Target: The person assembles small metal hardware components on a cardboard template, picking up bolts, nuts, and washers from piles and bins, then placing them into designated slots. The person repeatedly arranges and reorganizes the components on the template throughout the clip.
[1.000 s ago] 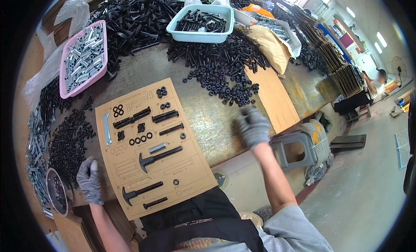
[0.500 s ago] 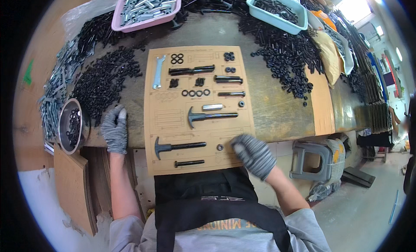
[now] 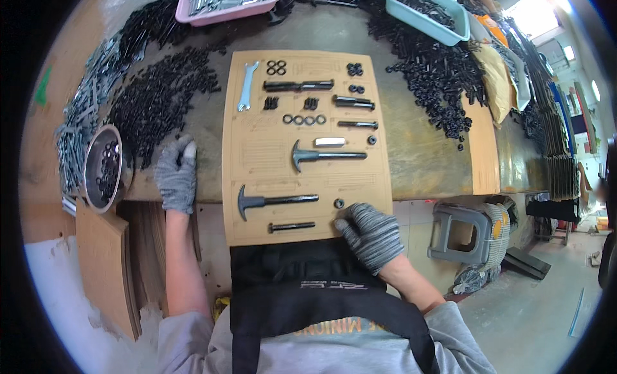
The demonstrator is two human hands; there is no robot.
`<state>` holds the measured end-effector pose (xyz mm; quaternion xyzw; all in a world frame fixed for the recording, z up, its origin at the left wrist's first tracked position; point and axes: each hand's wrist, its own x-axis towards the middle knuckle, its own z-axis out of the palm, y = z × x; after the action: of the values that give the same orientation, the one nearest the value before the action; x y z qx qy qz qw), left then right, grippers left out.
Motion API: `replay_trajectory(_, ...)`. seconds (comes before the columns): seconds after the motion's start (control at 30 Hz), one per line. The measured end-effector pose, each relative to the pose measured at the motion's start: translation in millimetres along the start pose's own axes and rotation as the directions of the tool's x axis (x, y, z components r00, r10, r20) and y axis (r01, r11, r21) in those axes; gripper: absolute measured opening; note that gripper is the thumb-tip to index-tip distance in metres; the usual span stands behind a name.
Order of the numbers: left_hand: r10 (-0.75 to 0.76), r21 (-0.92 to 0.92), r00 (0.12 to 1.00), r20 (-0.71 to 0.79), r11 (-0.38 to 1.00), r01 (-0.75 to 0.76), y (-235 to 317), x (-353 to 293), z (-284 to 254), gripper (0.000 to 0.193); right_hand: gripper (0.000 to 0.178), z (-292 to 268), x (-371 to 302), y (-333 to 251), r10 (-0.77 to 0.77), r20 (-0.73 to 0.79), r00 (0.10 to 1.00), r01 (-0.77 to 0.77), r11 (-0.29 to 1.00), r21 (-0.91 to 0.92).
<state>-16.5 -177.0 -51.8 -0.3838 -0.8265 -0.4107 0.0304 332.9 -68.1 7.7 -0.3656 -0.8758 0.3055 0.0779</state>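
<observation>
A brown cardboard sheet (image 3: pixel 276 168) lies over the table's front edge, bearing rows of hardware. My gloved right hand (image 3: pixel 373 237) is at its lower right corner, fingers curled in; anything inside them is hidden. Just above the thumb sits a dark nut (image 3: pixel 339 203). To its left are a black T-shaped bolt (image 3: pixel 276 200) and a long black bolt (image 3: pixel 292 227). Another T-shaped bolt (image 3: pixel 328 156), a silver sleeve (image 3: pixel 330 142), washers (image 3: pixel 310 120) and a flat wrench (image 3: pixel 247 86) lie higher up. My gloved left hand (image 3: pixel 176 176) rests curled at the table edge, its grip hidden.
A metal bowl of dark rings (image 3: pixel 92 174) stands left of my left hand. Heaps of black screws (image 3: pixel 160 94) and nuts (image 3: pixel 443 110) flank the sheet. A pink tray (image 3: pixel 231 15) and a light-blue tray (image 3: pixel 429 28) stand behind. A grey stool (image 3: pixel 440 236) is at right.
The whole view has shifted, so the sheet appears higher and farther right. Relative to the sheet, my right hand has moved left and toward me, now below the nut. My left hand stays at the edge.
</observation>
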Motion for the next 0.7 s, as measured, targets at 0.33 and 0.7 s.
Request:
replay_trajectory(0.33, -0.045, -0.286, 0.988, 0.145, 0.954, 0.086, 17, 32, -12, 0.022, 0.019, -99, 32, 152, 0.176, -0.685, 0.706, -0.279, 0.959, -0.041)
replay_trajectory(0.7, 0.497, -0.437, 0.476, 0.725, 0.867, -0.239, 280, 34, 148, 0.029, 0.038, -168, 75, 227, 0.265, -0.469, 0.842, -0.347, 0.933, -0.094)
